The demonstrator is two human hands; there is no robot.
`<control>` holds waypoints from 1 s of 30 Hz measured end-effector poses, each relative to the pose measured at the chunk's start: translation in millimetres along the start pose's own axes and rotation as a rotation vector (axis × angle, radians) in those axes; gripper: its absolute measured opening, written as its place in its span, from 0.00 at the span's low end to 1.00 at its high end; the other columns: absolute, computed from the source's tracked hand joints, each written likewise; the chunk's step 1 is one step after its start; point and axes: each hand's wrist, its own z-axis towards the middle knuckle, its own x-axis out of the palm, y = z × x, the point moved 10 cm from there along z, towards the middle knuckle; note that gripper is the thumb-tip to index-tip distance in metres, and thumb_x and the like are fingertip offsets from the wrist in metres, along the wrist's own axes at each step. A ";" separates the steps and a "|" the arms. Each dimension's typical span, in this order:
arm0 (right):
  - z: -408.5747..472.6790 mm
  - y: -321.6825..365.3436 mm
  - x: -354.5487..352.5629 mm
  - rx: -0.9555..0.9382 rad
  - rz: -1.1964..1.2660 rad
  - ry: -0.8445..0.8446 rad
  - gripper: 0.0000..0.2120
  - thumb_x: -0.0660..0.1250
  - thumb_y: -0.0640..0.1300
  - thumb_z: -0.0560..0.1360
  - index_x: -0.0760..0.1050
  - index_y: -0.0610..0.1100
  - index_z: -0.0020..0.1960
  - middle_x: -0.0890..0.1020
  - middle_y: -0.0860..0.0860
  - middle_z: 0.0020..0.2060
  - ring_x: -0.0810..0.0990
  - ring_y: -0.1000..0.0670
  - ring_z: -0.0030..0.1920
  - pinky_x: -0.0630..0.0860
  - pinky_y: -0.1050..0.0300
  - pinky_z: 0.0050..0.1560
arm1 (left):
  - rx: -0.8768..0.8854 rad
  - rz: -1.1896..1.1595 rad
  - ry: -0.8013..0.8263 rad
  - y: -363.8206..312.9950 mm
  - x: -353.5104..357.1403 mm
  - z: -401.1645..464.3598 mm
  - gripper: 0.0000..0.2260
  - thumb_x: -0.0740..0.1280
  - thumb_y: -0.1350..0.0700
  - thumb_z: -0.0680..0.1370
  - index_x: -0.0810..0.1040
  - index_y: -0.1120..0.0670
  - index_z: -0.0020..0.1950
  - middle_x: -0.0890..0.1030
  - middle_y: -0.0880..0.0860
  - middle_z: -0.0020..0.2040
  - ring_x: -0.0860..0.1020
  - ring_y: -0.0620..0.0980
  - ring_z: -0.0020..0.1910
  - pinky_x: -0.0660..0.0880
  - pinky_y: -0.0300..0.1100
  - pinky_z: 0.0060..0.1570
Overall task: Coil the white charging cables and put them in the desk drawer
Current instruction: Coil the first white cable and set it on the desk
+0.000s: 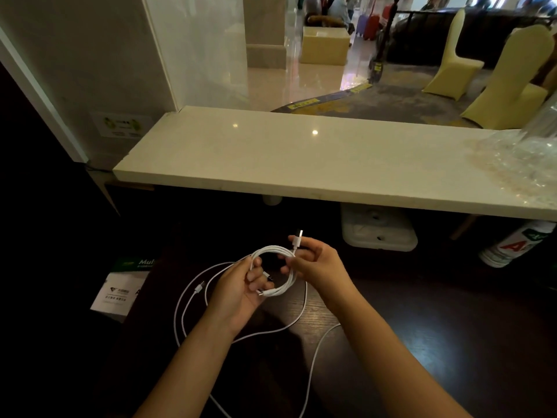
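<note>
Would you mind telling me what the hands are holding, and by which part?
Both hold one coiled white cable: left hand grips the coil's left side, right hand pinches it beside the plug.

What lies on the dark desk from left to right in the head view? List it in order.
White paper packet → loose white cable → left hand → coiled cable → right hand → white block → lying bottle.
</note>
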 end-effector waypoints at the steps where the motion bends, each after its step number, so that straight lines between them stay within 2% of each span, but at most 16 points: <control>1: 0.7 1.6 -5.3 -0.049 -0.075 -0.066 0.16 0.64 0.29 0.73 0.73 0.39 0.59 0.83 0.46 0.37 0.82 0.56 0.32 0.78 0.65 0.35 | -0.016 -0.027 0.005 1.7 3.1 0.9 0.13 0.52 0.57 0.80 0.72 0.58 0.40 0.65 0.47 0.23 0.63 0.42 0.20 0.69 0.38 0.33; 3: -1.0 9.6 -13.0 -0.170 -0.290 -0.154 0.15 0.64 0.31 0.74 0.76 0.44 0.57 0.83 0.43 0.40 0.82 0.55 0.34 0.79 0.64 0.39 | -0.040 -0.061 0.019 3.4 8.6 3.4 0.13 0.53 0.57 0.79 0.74 0.60 0.44 0.66 0.48 0.25 0.65 0.42 0.22 0.67 0.39 0.38; 5: -3.7 13.4 -7.6 -0.218 -0.388 -0.048 0.16 0.63 0.34 0.76 0.75 0.51 0.57 0.84 0.47 0.43 0.82 0.55 0.39 0.80 0.61 0.44 | -0.054 -0.031 0.041 2.8 9.9 7.7 0.12 0.54 0.58 0.79 0.76 0.61 0.47 0.67 0.49 0.27 0.66 0.43 0.24 0.68 0.39 0.37; 7: -6.2 7.6 -5.3 -0.107 -0.257 0.117 0.14 0.61 0.38 0.77 0.75 0.50 0.59 0.84 0.48 0.45 0.83 0.52 0.45 0.80 0.55 0.50 | -0.074 0.031 0.084 3.1 10.6 12.3 0.12 0.54 0.59 0.79 0.76 0.60 0.48 0.68 0.48 0.27 0.66 0.42 0.24 0.68 0.37 0.32; 9: -9.4 4.1 -12.0 -0.015 -0.107 0.167 0.12 0.61 0.39 0.77 0.76 0.47 0.59 0.84 0.45 0.45 0.83 0.48 0.47 0.79 0.53 0.52 | -0.100 0.090 0.126 6.3 14.3 16.6 0.11 0.54 0.59 0.79 0.75 0.60 0.48 0.68 0.48 0.26 0.66 0.42 0.24 0.69 0.36 0.29; 11: -10.6 3.7 -23.4 -0.023 -0.168 0.115 0.13 0.64 0.34 0.75 0.78 0.47 0.55 0.84 0.46 0.41 0.82 0.53 0.43 0.80 0.58 0.50 | -0.124 0.149 0.158 11.4 22.9 19.3 0.12 0.54 0.59 0.79 0.76 0.61 0.48 0.69 0.48 0.26 0.68 0.42 0.24 0.70 0.37 0.30; 12: -11.0 1.9 -29.2 -0.028 -0.223 0.078 0.13 0.65 0.32 0.73 0.78 0.46 0.54 0.83 0.48 0.37 0.82 0.57 0.39 0.79 0.64 0.44 | -0.134 0.176 0.176 14.2 28.7 19.9 0.13 0.54 0.60 0.79 0.77 0.62 0.48 0.70 0.48 0.26 0.69 0.42 0.24 0.71 0.37 0.31; 13: -12.0 -0.2 -35.3 -0.022 -0.262 0.038 0.13 0.65 0.31 0.73 0.79 0.44 0.52 0.83 0.50 0.33 0.79 0.61 0.34 0.76 0.69 0.37 | -0.145 0.193 0.186 18.0 33.8 21.0 0.13 0.54 0.60 0.79 0.77 0.62 0.47 0.72 0.48 0.26 0.70 0.42 0.24 0.73 0.38 0.32; 15: -15.4 -7.4 -53.3 0.015 -0.309 -0.037 0.11 0.64 0.32 0.73 0.80 0.45 0.47 0.81 0.53 0.29 0.74 0.61 0.28 0.68 0.69 0.30 | -0.175 0.209 0.169 29.3 39.3 25.3 0.13 0.56 0.62 0.79 0.79 0.62 0.44 0.76 0.49 0.26 0.75 0.42 0.24 0.77 0.39 0.33; 19: -29.5 -19.5 -94.3 0.066 -0.364 -0.125 0.09 0.65 0.36 0.73 0.80 0.47 0.41 0.82 0.51 0.30 0.74 0.59 0.27 0.70 0.66 0.29 | -0.180 0.310 0.088 59.2 44.3 37.4 0.07 0.61 0.61 0.78 0.78 0.60 0.44 0.82 0.50 0.28 0.82 0.44 0.29 0.79 0.40 0.37; 23: -53.3 -34.3 -156.2 0.140 -0.370 -0.354 0.13 0.65 0.33 0.71 0.78 0.47 0.32 0.77 0.48 0.27 0.70 0.55 0.24 0.69 0.66 0.26 | -0.290 0.412 0.191 109.3 74.3 38.6 0.04 0.63 0.63 0.76 0.78 0.60 0.46 0.82 0.53 0.35 0.82 0.45 0.32 0.80 0.39 0.33; 26: -76.1 -45.6 -203.4 0.184 -0.312 -0.502 0.13 0.65 0.33 0.71 0.77 0.46 0.32 0.78 0.47 0.28 0.71 0.52 0.27 0.69 0.62 0.29 | -0.392 0.556 0.297 151.2 97.9 38.1 0.05 0.65 0.66 0.74 0.79 0.60 0.47 0.83 0.55 0.38 0.82 0.49 0.37 0.81 0.41 0.38; 30: -98.0 -57.8 -252.4 0.206 -0.192 -0.636 0.12 0.64 0.31 0.73 0.77 0.44 0.35 0.78 0.46 0.30 0.73 0.54 0.28 0.70 0.64 0.29 | -0.516 0.546 0.280 203.9 120.9 48.6 0.07 0.65 0.65 0.74 0.75 0.61 0.51 0.82 0.58 0.41 0.81 0.53 0.41 0.80 0.42 0.41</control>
